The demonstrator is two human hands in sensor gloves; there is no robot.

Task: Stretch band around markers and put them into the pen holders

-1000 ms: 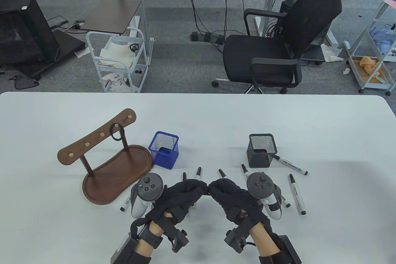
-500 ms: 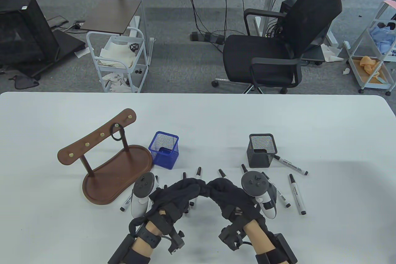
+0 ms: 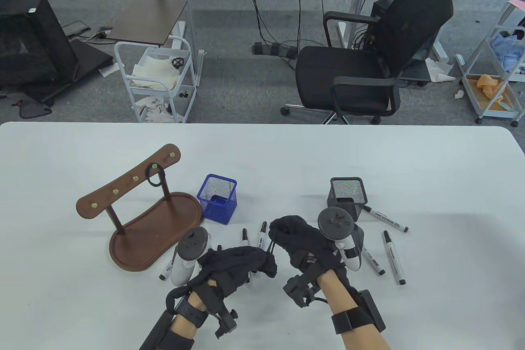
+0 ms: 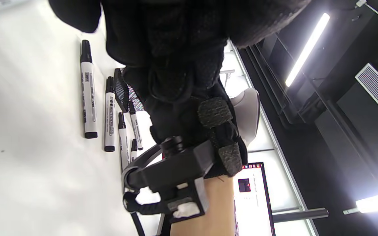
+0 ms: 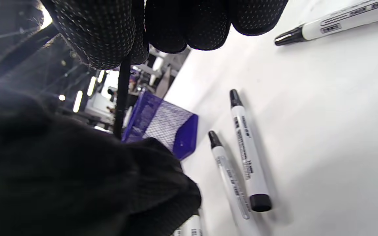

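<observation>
A thin black band (image 3: 270, 245) is pulled taut between my two hands above the table; the right wrist view shows it as a dark strand (image 5: 122, 98). My left hand (image 3: 265, 264) pinches its near end with curled fingers. My right hand (image 3: 279, 227) pinches the far end, fingertips (image 5: 116, 39) closed on it. Several white markers with black caps lie under and around the hands, among them one (image 3: 261, 236), another (image 3: 393, 257) and a pair (image 5: 248, 154). The blue mesh holder (image 3: 217, 199) stands left of the hands and the black mesh holder (image 3: 346, 198) right.
A brown wooden peg rack (image 3: 139, 210) stands at the left with another black band (image 3: 155, 177) hanging on a peg. One marker (image 3: 385, 218) lies beside the black holder. Behind the table stand an office chair (image 3: 369, 62) and a white cart (image 3: 158, 79).
The hands, fingertips together before, have come apart: the right hand moved away toward the holders, the left drew back toward the front edge, and the band now shows stretched between them.
</observation>
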